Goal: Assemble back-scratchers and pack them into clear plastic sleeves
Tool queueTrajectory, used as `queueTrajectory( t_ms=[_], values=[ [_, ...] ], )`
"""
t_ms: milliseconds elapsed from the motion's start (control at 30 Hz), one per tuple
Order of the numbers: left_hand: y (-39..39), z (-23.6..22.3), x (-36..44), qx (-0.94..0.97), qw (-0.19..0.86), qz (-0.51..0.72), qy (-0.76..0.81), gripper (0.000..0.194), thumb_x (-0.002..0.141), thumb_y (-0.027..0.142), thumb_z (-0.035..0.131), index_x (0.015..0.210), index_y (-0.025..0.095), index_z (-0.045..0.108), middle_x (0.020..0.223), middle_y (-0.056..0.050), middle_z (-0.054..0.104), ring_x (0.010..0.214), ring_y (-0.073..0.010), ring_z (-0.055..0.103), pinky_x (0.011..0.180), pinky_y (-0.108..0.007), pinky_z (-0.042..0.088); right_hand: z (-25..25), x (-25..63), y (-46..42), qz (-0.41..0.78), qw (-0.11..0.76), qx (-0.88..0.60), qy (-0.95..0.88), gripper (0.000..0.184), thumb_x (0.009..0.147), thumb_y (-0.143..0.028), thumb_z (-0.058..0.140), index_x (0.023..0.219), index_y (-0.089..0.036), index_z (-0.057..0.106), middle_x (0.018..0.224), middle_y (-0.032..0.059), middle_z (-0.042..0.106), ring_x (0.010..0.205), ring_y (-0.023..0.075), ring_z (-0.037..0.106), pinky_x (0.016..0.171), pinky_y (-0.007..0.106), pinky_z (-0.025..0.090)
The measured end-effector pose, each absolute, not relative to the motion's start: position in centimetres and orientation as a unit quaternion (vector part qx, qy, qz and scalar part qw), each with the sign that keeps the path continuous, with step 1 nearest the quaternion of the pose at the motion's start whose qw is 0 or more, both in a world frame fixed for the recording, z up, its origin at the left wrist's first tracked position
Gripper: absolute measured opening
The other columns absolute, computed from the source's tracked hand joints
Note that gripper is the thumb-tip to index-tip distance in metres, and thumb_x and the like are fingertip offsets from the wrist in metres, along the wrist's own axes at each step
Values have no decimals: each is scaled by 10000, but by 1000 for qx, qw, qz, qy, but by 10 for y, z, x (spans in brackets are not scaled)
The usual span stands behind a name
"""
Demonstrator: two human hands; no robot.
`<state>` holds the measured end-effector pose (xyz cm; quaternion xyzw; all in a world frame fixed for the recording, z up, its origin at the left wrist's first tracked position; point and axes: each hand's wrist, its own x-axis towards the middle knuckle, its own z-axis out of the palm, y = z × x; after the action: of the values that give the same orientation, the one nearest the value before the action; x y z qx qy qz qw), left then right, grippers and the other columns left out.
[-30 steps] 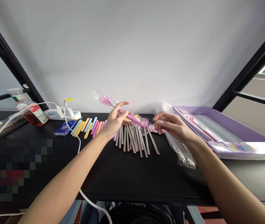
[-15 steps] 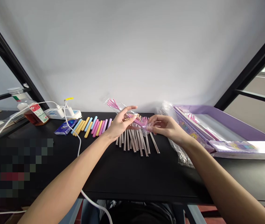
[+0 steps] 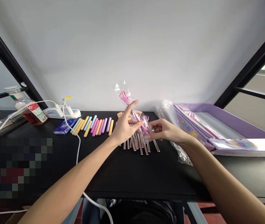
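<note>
A pink back scratcher [image 3: 124, 97] with a hand-shaped head slants upward inside a clear plastic sleeve [image 3: 118, 88]. My left hand [image 3: 125, 127] grips it around the middle, thumb and fingers closed over the sleeve. Fingertips of my right hand [image 3: 162, 129] pinch the wrapped lower end, beside the pink handle. Below both hands lie several metal rods [image 3: 134, 144], their far ends partly hidden; yellow hand-shaped heads [image 3: 120, 114] show behind my left hand. Left of it, pink, yellow, blue and purple handles [image 3: 95, 126] lie in a row.
At the right stands an open purple box [image 3: 237, 121] holding another wrapped pink scratcher [image 3: 193, 116]. Clear plastic bags [image 3: 168, 110] lie against its left side. Leftward are a blue packet [image 3: 64, 126], a power strip [image 3: 75, 113], a bottle [image 3: 31, 110] and a white cable [image 3: 78, 149].
The back scratcher has swung to a steeper slant, its pink head rising and shifting right. My left hand has moved slightly right; the right hand stays at the lower end.
</note>
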<state>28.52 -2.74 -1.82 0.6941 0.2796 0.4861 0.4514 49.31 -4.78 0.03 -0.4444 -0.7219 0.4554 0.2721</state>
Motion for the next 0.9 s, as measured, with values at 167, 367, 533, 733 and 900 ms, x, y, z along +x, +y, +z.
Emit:
queueTrajectory(
  t_ms=[167, 367, 533, 733, 900],
  values=[
    [-17, -18, 283, 640, 443, 540, 321, 521, 895, 388, 717, 1379, 332, 532, 1264, -91, 600, 772, -162, 708, 662, -342, 674, 5, 499, -50, 497, 184, -434, -729, 350, 729, -418, 833, 655, -194, 574, 542, -54, 534, 446, 73, 433, 387, 231, 285],
    [-9, -28, 282, 651, 480, 490, 326, 253, 820, 303, 776, 1012, 173, 674, 1158, -82, 638, 724, -118, 681, 662, -298, 657, 8, 508, -54, 517, 17, -396, -759, 343, 780, -479, 793, 645, -196, 655, 528, -41, 548, 466, 83, 491, 390, 212, 320],
    [-11, -33, 283, 689, 475, 435, 332, 304, 815, 305, 772, 1081, 186, 684, 1283, -102, 615, 708, -99, 656, 670, -297, 641, 8, 517, -48, 449, 68, -425, -783, 394, 774, -551, 781, 624, -202, 679, 532, -29, 532, 513, 105, 479, 487, 260, 391],
    [-14, -30, 281, 781, 365, 387, 326, 450, 820, 324, 760, 1248, 250, 643, 1300, -81, 636, 917, -190, 658, 880, -389, 576, -2, 529, -34, 114, 301, -582, -747, 172, 853, -316, 646, 889, -203, 770, 829, 64, 745, 773, 228, 657, 706, 362, 478],
    [-18, -31, 281, 836, 275, 334, 336, 586, 805, 378, 765, 1357, 289, 589, 1220, -75, 659, 1116, -280, 596, 1030, -490, 475, -19, 537, -29, 29, 187, -569, -800, 356, 766, -183, 663, 1102, -226, 770, 1043, 104, 758, 1137, 348, 618, 939, 461, 469]
  ],
)
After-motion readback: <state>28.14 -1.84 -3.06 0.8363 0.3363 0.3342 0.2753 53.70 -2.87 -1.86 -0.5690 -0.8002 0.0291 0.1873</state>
